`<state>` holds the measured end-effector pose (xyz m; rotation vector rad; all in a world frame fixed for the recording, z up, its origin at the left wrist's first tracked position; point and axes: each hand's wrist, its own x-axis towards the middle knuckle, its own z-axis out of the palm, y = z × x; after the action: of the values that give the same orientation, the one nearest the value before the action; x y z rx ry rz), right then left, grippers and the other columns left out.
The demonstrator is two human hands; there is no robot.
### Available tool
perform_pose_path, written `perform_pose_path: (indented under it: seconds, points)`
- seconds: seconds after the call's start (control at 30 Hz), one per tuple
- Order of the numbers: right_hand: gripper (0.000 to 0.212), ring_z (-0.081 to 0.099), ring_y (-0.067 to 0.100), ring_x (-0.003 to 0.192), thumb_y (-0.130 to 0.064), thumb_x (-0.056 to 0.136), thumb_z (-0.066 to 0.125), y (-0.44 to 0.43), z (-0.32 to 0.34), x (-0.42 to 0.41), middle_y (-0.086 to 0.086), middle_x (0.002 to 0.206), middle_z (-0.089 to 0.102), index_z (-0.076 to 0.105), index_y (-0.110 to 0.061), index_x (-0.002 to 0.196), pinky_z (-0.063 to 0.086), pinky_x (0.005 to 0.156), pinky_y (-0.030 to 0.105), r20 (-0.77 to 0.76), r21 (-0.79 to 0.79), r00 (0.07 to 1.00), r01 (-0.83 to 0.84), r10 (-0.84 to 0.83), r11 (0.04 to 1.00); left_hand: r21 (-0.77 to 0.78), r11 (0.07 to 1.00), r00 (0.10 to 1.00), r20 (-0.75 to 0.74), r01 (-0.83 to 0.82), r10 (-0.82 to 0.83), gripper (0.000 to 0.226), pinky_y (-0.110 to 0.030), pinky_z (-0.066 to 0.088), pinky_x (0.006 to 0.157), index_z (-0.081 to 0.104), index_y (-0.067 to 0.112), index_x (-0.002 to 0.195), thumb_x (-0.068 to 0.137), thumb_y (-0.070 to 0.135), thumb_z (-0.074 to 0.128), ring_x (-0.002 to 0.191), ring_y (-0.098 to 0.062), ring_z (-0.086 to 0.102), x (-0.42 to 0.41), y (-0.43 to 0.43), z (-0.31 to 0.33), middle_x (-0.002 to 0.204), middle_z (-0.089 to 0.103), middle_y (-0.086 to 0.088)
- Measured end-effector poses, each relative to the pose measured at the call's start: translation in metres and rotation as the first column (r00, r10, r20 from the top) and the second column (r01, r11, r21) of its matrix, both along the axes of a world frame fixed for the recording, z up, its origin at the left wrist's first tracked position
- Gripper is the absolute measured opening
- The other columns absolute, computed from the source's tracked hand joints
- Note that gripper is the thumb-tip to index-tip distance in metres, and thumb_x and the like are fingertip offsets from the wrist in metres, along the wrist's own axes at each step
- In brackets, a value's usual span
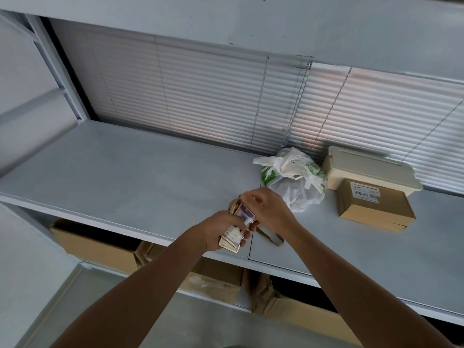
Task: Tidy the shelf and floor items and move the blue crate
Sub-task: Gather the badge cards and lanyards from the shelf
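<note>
Over the front edge of the grey shelf point(120, 177), my left hand point(221, 229) grips a stack of flat gold-edged cards point(236, 237). My right hand point(268, 207) closes on the stack's top end from above. A tan strap or small pouch point(272, 238) lies on the shelf under my right wrist, partly hidden. Behind my hands sits a knotted white and green plastic bag point(296, 177). No blue crate is in view.
A beige lidded plastic box point(369, 167) stands at the back right, with a labelled cardboard box point(374, 204) in front of it. Window blinds point(200, 96) close the back. Open cardboard boxes point(100, 247) sit on the lower shelf.
</note>
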<state>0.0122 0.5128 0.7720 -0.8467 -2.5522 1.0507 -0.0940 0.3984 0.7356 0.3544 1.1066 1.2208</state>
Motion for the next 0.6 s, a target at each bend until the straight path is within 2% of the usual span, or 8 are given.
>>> perform_pose_path:
  seconds: [0.07,0.1,0.17,0.3,0.4,0.5,0.6]
  points:
    - [0.032,0.053,0.011,0.115,-0.040,0.097,0.047,0.009,0.002,0.007,-0.006,0.121,0.059,0.067,-0.027,0.118,0.043,0.096,0.031,-0.022,0.071,1.000,-0.017,0.019,0.997,-0.006,0.998,0.998,-0.006,0.061,-0.061,0.029,-0.032,0.054,0.065,0.065,0.002,0.110,0.085,-0.005,0.051,0.072,-0.022,0.064,-0.003,-0.006,0.002,0.091,0.069,-0.015]
    - [0.033,0.045,0.009,0.124,-0.039,0.098,0.046,0.011,0.003,0.009,-0.006,0.131,0.055,0.064,-0.029,0.123,0.036,0.102,0.030,-0.027,0.092,0.996,-0.079,0.082,0.993,0.000,0.995,0.995,-0.011,0.097,-0.097,0.032,-0.032,0.053,0.066,0.065,0.001,0.113,0.085,-0.005,0.050,0.073,-0.022,0.063,-0.004,-0.009,0.004,0.092,0.068,-0.016]
    - [0.031,0.039,0.005,0.128,-0.033,0.100,0.046,0.006,0.010,0.008,-0.006,0.137,0.054,0.068,-0.028,0.122,0.032,0.106,0.028,0.032,0.090,0.970,-0.241,0.239,0.966,0.013,0.988,0.988,-0.019,0.152,-0.152,0.030,-0.032,0.054,0.067,0.066,0.001,0.111,0.086,-0.005,0.049,0.075,-0.022,0.064,-0.007,-0.011,0.007,0.092,0.068,-0.016]
    - [0.031,0.047,0.008,0.124,-0.026,0.101,0.048,-0.006,0.010,0.002,-0.004,0.131,0.062,0.069,-0.022,0.124,0.035,0.106,0.027,0.115,0.162,0.936,-0.349,0.334,0.923,-0.003,0.983,0.983,-0.011,0.184,-0.184,0.025,-0.030,0.054,0.067,0.064,0.002,0.107,0.087,-0.003,0.051,0.075,-0.021,0.065,-0.011,-0.016,0.009,0.093,0.069,-0.015]
    - [0.028,0.057,0.002,0.107,-0.024,0.097,0.055,-0.002,0.012,0.006,-0.018,0.113,0.064,0.067,-0.028,0.123,0.045,0.092,0.021,0.115,-0.023,0.927,-0.355,0.356,0.934,-0.031,0.979,0.980,0.014,0.199,-0.199,0.028,-0.028,0.053,0.066,0.065,0.003,0.112,0.089,-0.001,0.050,0.075,-0.019,0.063,-0.015,-0.025,0.006,0.092,0.069,-0.013]
    - [0.019,0.054,0.005,0.097,-0.028,0.092,0.062,-0.001,0.007,0.005,-0.022,0.099,0.056,0.065,-0.030,0.111,0.044,0.085,0.028,0.202,0.031,0.911,-0.372,0.359,0.928,-0.033,0.967,0.967,0.052,0.252,-0.250,0.032,-0.028,0.053,0.066,0.059,0.004,0.116,0.084,0.002,0.055,0.076,-0.021,0.062,-0.021,-0.031,0.004,0.095,0.068,-0.016]
    - [0.011,0.054,0.006,0.093,-0.029,0.091,0.062,-0.008,0.004,0.002,-0.021,0.093,0.054,0.061,-0.033,0.101,0.045,0.082,0.030,0.228,-0.002,0.896,-0.392,0.382,0.920,-0.055,0.956,0.956,0.078,0.288,-0.283,0.039,-0.029,0.055,0.067,0.054,0.006,0.119,0.080,0.005,0.061,0.077,-0.022,0.064,-0.023,-0.036,0.002,0.101,0.068,-0.018]
